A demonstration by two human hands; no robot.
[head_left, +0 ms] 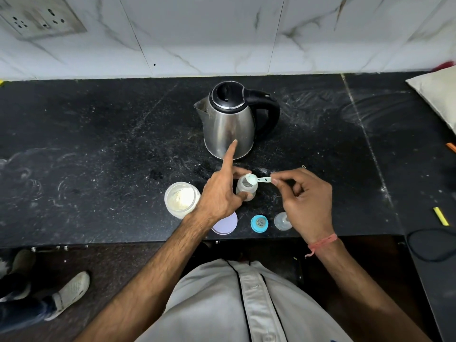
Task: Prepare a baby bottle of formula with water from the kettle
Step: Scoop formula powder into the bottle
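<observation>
A small clear baby bottle [247,187] stands open on the black counter [98,144]. My left hand [222,191] grips its side with thumb and fingers, the index finger sticking out toward the steel kettle [229,122] behind it. My right hand [306,201] pinches the handle of a pale scoop [257,179], whose bowl sits over the bottle's mouth. An open jar of formula powder [182,199] stands left of the bottle. The blue bottle ring with teat [259,223] and a clear cap [282,221] lie near the counter's front edge.
A lilac jar lid [225,225] lies by the front edge, partly under my left wrist. A wall socket [37,18] is at the back left. A yellow strip [441,216] and black cable [431,243] lie at the right. Someone's shoes [69,292] stand on the floor at left.
</observation>
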